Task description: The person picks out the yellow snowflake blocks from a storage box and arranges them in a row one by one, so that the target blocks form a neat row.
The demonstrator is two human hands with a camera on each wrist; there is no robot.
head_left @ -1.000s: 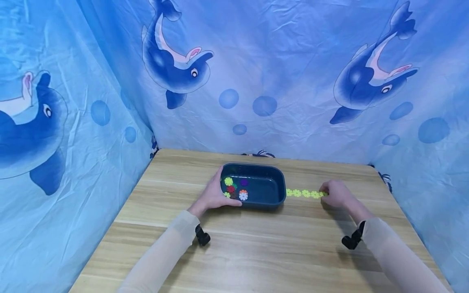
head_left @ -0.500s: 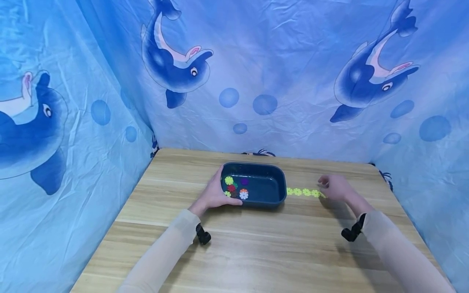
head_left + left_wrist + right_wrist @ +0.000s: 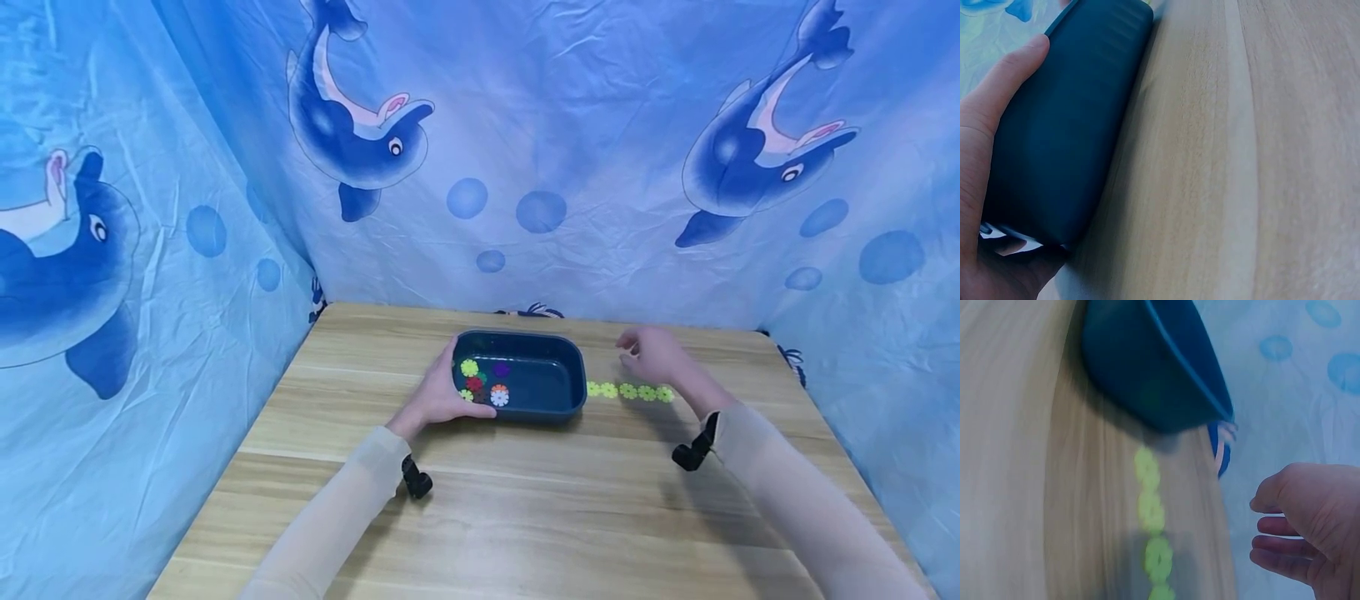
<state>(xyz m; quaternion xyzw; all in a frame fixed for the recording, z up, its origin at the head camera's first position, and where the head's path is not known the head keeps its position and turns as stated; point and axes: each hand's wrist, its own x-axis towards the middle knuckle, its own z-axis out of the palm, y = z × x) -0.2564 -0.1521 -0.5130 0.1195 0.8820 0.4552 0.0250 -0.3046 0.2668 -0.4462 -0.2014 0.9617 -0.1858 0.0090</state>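
- We see the left hand point(image 3: 441, 395) gripping the left end of the dark container point(image 3: 558, 412), thumb along its near wall.
- The right hand point(image 3: 651, 354) holds nothing, its fingers loosely bent; it has just left the outer end of the yellow-green row point(image 3: 627, 390) and moved toward the container.
- That uncovers the fifth flower-shaped piece point(image 3: 665, 394), which we judge has been left in place; whether the pieces interlock, we cannot tell.
- The row lies on the table point(image 3: 525, 492), running from just beside the container's right wall.
- Inside, toward the left, we find yellow-green, red, green, purple, orange and white pieces point(image 3: 499, 398).
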